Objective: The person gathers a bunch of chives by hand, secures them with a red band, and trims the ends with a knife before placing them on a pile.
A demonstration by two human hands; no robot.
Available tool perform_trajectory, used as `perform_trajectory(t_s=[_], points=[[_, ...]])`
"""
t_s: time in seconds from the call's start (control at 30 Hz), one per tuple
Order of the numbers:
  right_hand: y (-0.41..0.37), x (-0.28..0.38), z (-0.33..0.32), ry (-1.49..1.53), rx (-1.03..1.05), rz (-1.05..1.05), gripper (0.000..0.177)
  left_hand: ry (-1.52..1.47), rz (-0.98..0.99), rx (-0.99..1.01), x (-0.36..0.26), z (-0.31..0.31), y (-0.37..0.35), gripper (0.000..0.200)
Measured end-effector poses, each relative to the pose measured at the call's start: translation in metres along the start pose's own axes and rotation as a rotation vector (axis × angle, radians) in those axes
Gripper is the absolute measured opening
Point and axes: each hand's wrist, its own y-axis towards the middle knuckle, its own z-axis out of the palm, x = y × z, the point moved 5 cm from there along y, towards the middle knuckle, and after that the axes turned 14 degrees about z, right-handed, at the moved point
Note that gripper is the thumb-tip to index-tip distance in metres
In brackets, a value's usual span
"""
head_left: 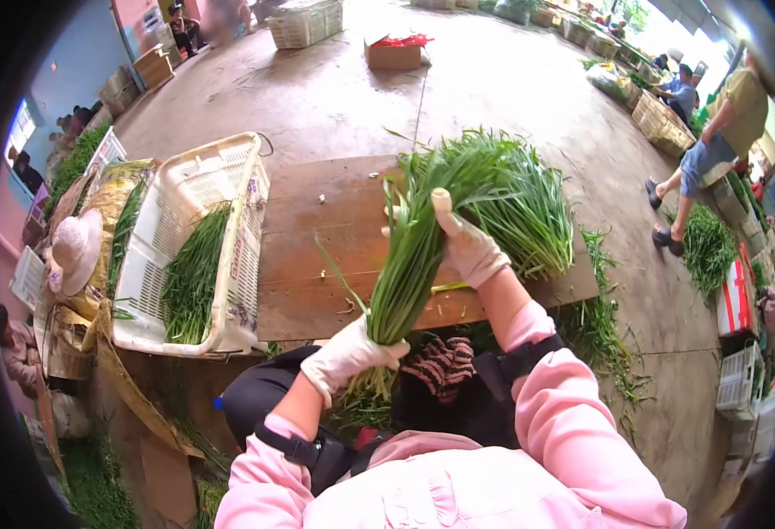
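Note:
My left hand (pixel 352 360), in a white glove, is wrapped round the lower stalks of a bundle of long green leafy stems (pixel 409 278). Higher up, my gloved right hand (pixel 465 238) grips the same bundle from the right, its thumb pointing up. The bundle slants over a brown wooden board (pixel 317 234), its leafy tops bending right. A larger pile of the same greens (pixel 528 212) lies on the board's right side. To the left stands a white plastic crate (pixel 229 300) with more greens (pixel 198 278) inside.
A pink hat (pixel 76 251) rests left of the crate. Loose greens (pixel 600 317) lie on the floor by the board's right edge. A person (pixel 731 123) is walking at the right. A cardboard box (pixel 393 56) stands ahead, near another crate (pixel 308 25).

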Motion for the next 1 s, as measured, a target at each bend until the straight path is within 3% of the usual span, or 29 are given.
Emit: perform_trajectory(t_s=[0.07,0.1,0.13,0.23,0.27,0.3,0.37,0.43,0.47,0.5,0.57,0.6,0.63,0.73,0.8,0.93,1.0], points=[[-0.004,0.025,0.048,-0.264,-0.191,-0.146,0.065,0.141,0.073,0.023,0.026,-0.019,0.02,0.026],[-0.01,0.039,0.08,-0.317,-0.348,-0.209,0.055,0.31,0.266,-0.041,0.02,-0.027,0.03,0.026],[-0.011,0.048,0.097,-0.315,-0.353,-0.212,0.055,0.313,0.226,-0.001,0.0,-0.03,0.035,0.034],[-0.019,0.074,0.146,-0.321,-0.435,-0.362,0.023,0.015,0.294,-0.058,-0.07,-0.031,0.036,0.065],[-0.023,0.078,0.158,-0.362,-0.45,-0.348,0.025,-0.085,0.317,-0.022,-0.091,-0.029,0.039,0.076],[-0.025,0.081,0.166,-0.457,-0.481,-0.388,0.029,-0.223,0.304,-0.058,-0.097,-0.033,0.043,0.103],[-0.025,0.078,0.17,-0.551,-0.516,-0.432,0.033,-0.314,0.34,-0.091,-0.113,-0.033,0.043,0.102],[-0.021,0.071,0.17,-0.868,-0.454,-0.562,0.042,-0.337,0.337,-0.103,-0.107,-0.035,0.048,0.102],[-0.023,0.063,0.167,-0.924,-0.37,-0.496,0.05,-0.15,0.44,-0.12,-0.099,-0.04,0.055,0.096],[-0.025,0.058,0.162,-1.13,-0.372,-0.595,0.052,0.038,0.539,-0.134,-0.093,-0.044,0.058,0.091],[-0.032,0.054,0.167,-1.334,-0.378,-0.695,0.054,0.099,0.528,-0.117,-0.103,-0.038,0.056,0.081],[-0.033,0.054,0.164,-1.208,-0.325,-0.601,0.056,0.158,0.518,-0.104,-0.109,-0.034,0.053,0.071],[-0.036,0.054,0.165,-1.079,-0.275,-0.509,0.058,0.02,0.442,-0.12,-0.119,-0.024,0.048,0.056],[-0.038,0.058,0.171,-1.214,-0.299,-0.338,0.06,0.277,0.498,-0.165,-0.139,-0.018,0.041,0.044],[-0.057,0.066,0.198,-1.246,-0.27,-0.441,0.062,0.154,0.618,-0.134,-0.133,-0.021,0.049,0.064],[-0.041,0.064,0.206,-1.3,-0.458,-0.328,0.115,0.378,0.734,-0.316,-0.132,-0.029,0.05,0.054],[-0.043,0.066,0.231,-1.569,-0.545,-0.469,0.131,0.435,0.754,-0.473,-0.129,-0.034,0.048,0.048]])
